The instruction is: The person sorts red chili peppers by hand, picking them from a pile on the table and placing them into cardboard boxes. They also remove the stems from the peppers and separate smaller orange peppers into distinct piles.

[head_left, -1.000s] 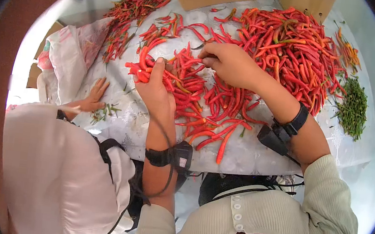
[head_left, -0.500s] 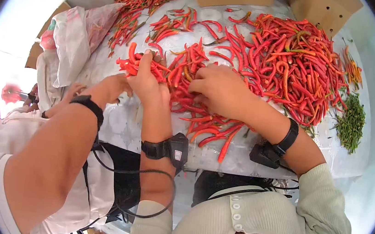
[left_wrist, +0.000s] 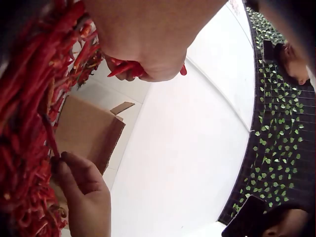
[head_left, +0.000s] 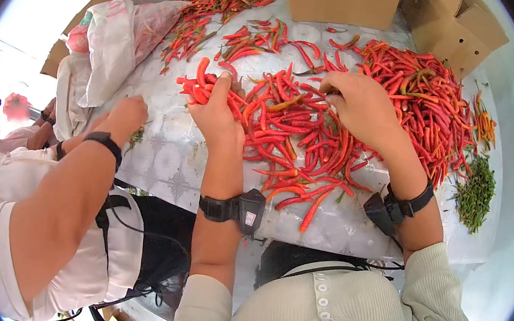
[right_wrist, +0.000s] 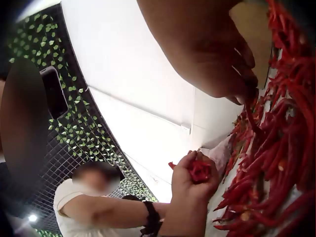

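Note:
My left hand (head_left: pixel 218 113) grips a bunch of red chili peppers (head_left: pixel 200 84), their ends sticking out past the thumb. In the left wrist view the same bunch (left_wrist: pixel 129 68) shows below the knuckles. Between thumb and fingertips, my right hand (head_left: pixel 364 106) pinches one red chili (left_wrist: pixel 52 139) by its end; the right wrist view shows this chili (right_wrist: pixel 251 117) pointing down toward the others. Under and between both hands lies a loose spread of red chilies (head_left: pixel 286 126). The large pile of red chilies (head_left: pixel 431 107) is just right of my right hand.
Green stems (head_left: pixel 475 195) are heaped at the right edge, near some orange chilies (head_left: pixel 484 123). Cardboard boxes (head_left: pixel 338 2) stand at the back. At left are a white sack (head_left: pixel 108 48), more chilies (head_left: pixel 224 1) and another person's hand (head_left: pixel 127 117) over the table.
My right hand dipped into the near chilies, then moved away to the right, where it now pinches one chili. My left hand keeps its bunch. The other person's arm reached in from the left.

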`<state>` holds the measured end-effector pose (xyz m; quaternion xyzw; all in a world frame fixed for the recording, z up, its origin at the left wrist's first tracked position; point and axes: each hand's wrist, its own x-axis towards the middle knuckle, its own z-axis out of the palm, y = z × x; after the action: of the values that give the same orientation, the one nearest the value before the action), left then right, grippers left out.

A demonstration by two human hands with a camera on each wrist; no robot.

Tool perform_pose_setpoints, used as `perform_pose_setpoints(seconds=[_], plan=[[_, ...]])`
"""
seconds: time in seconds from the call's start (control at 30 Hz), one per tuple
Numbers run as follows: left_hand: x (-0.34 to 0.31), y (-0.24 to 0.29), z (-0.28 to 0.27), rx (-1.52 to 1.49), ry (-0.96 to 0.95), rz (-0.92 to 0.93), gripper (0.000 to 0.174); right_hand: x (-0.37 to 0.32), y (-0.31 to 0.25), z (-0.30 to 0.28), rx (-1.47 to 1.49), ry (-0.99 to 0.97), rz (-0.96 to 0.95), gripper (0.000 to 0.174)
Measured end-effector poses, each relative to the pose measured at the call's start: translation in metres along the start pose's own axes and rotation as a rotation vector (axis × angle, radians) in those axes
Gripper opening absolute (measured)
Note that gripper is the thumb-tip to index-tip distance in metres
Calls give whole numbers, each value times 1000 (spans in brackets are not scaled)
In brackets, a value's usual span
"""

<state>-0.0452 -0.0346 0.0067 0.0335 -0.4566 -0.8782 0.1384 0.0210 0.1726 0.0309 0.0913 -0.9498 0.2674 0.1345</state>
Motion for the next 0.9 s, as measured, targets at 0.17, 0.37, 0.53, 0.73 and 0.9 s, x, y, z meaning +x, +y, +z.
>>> perform_pose_setpoints(seconds=[0.17,0.37,0.53,0.73,0.9], plan=[[5,-4,-2,17,-12,-42,40,3,10,16,-73,187,-247,9],[0,-5,1,75,-90,-125,32,-7,-22,44,-43,-47,-250,15],[-1,-5,2,82,-141,-178,28,-6,-13,45,-38,-43,-172,18],[-7,-8,6,114,-279,-202,46,4,-20,34,590,182,85,14],[-19,-12,13,171,-533,-299,57,2,-25,42,742,219,103,11]])
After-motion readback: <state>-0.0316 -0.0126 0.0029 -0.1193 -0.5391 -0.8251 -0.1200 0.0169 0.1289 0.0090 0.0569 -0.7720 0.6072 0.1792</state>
